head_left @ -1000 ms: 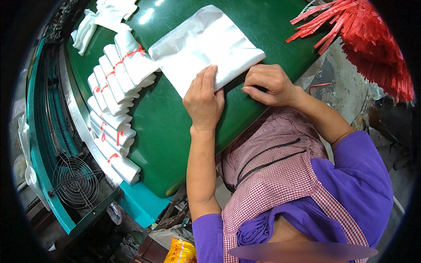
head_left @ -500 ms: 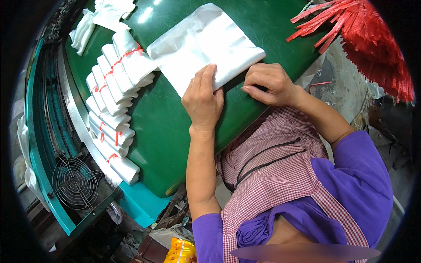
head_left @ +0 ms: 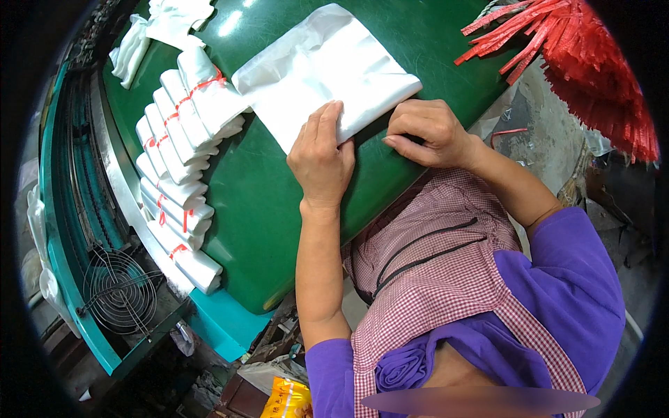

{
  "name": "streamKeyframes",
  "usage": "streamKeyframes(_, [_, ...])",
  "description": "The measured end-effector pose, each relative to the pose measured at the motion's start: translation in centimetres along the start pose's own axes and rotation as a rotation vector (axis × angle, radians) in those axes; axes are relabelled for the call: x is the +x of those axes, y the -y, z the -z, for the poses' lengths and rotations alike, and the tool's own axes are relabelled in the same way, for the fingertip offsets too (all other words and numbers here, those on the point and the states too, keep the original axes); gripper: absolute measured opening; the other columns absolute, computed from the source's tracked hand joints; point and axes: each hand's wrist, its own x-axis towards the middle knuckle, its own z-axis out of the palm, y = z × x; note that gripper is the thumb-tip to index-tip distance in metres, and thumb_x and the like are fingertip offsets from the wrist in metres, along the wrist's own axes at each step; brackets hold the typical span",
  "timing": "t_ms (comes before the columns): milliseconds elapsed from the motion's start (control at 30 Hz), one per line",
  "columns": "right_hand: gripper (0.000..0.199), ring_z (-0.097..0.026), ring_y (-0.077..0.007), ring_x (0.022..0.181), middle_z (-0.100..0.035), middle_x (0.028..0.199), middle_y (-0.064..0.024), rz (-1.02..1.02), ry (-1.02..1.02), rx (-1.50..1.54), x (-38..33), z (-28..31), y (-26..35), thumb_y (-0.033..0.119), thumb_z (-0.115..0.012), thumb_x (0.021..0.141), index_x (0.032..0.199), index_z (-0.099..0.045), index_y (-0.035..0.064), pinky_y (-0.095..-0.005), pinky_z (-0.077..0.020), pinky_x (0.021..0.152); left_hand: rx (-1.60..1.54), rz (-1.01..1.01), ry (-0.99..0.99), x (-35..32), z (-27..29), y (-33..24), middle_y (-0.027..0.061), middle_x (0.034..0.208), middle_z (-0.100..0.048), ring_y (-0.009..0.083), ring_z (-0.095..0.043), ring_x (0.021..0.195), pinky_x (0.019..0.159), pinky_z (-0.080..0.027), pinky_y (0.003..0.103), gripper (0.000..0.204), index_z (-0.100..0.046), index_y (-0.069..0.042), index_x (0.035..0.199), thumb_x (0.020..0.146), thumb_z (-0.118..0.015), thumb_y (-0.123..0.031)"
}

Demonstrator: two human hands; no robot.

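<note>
A flat, translucent white pile of plastic bags (head_left: 348, 63) lies on the green tabletop (head_left: 272, 209), one corner pointing away from me. My left hand (head_left: 323, 157) is closed over its near edge: the fingers lie together on top, and the thumb tip disappears at the edge. Beside the pile's right corner, my right hand (head_left: 428, 132) is curled, knuckles up, with the thumb low over the green surface. Whether its folded fingers pinch the bags' edge is hidden. Left of the pile, several rolled white bag bundles (head_left: 167, 139) tied with red strips overlap in a row.
Red plastic strips (head_left: 571, 56) hang in a thick bunch at the upper right. More white bags (head_left: 174, 21) lie at the far left of the table. Along the left stands a teal machine frame (head_left: 56, 230) with a round wire guard (head_left: 120, 289). Below is a yellow packet (head_left: 287, 398).
</note>
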Motion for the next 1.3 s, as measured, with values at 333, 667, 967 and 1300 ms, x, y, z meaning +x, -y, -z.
streamKeyframes(333, [0.015, -0.058, -0.0269, 0.063, -0.055, 0.07, -0.0093, -0.004, -0.001, -0.002, 0.09, -0.01, 0.08, 0.008, -0.071, 0.077, 0.076, -0.057, 0.0035, -0.0353, -0.0465, 0.056, -0.01, -0.007, -0.005, 0.02, -0.06, 0.1, 0.0093, 0.103, -0.068, 0.0272, -0.067, 0.092, 0.079, -0.053, 0.035, 0.045, -0.064, -0.009, 0.109, 0.066, -0.061, 0.003])
streamKeyframes(667, [0.015, -0.059, -0.0271, 0.063, -0.056, 0.07, -0.009, 0.0, -0.003, -0.009, 0.14, 0.06, 0.14, 0.009, -0.071, 0.077, 0.077, -0.058, 0.0036, -0.0351, -0.0468, 0.056, -0.015, 0.001, 0.001, 0.06, -0.03, 0.08, 0.0093, 0.103, -0.068, 0.0272, -0.066, 0.092, 0.079, -0.053, 0.035, 0.045, -0.064, -0.009, 0.108, 0.065, -0.06, 0.004])
streamKeyframes(967, [0.015, -0.058, -0.0269, 0.063, -0.055, 0.07, -0.0093, -0.009, 0.006, 0.001, 0.08, 0.04, 0.12, 0.008, -0.071, 0.077, 0.077, -0.057, 0.0034, -0.0358, -0.0461, 0.055, 0.012, -0.02, 0.0, 0.11, 0.04, 0.21, 0.0068, 0.104, -0.068, 0.0252, -0.066, 0.091, 0.077, -0.054, 0.035, 0.042, -0.063, -0.008, 0.106, 0.066, -0.065, 0.002])
streamKeyframes(1300, [0.015, -0.059, -0.027, 0.064, -0.057, 0.071, -0.0091, -0.016, 0.01, -0.005, 0.13, -0.01, 0.13, 0.009, -0.071, 0.078, 0.077, -0.057, 0.0035, -0.0356, -0.0468, 0.056, -0.03, 0.008, -0.005, 0.04, -0.06, 0.28, 0.0082, 0.103, -0.068, 0.0269, -0.066, 0.092, 0.079, -0.053, 0.035, 0.045, -0.064, -0.01, 0.108, 0.066, -0.06, 0.003])
